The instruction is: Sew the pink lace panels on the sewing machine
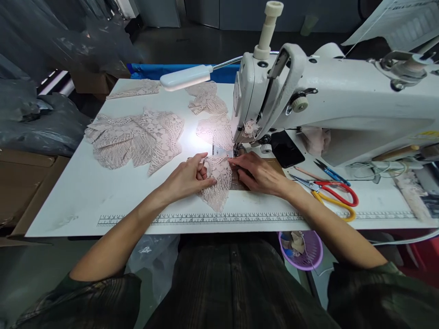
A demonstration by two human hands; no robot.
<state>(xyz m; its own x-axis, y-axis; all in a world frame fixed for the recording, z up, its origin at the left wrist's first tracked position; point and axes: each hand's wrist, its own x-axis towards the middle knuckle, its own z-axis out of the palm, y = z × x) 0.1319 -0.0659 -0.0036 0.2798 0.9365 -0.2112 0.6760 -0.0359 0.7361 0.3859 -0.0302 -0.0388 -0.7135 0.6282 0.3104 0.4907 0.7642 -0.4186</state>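
Note:
A pale pink lace piece lies just in front of the sewing machine's needle area, its pointed end toward the table's front edge. My left hand is at the left side of this lace, thumb and index finger stretched out and apart, the other fingers curled. At the lace's upper right edge, close to the presser foot, rests my right hand, index fingertip on the fabric and the other fingers loosely bent. Another lace piece lies behind the needle area.
The white sewing machine fills the right side. Lace pieces lie at the left. Red and yellow scissors, blue snips and a black phone are to the right. A lamp hangs above. A purple basket stands below the table.

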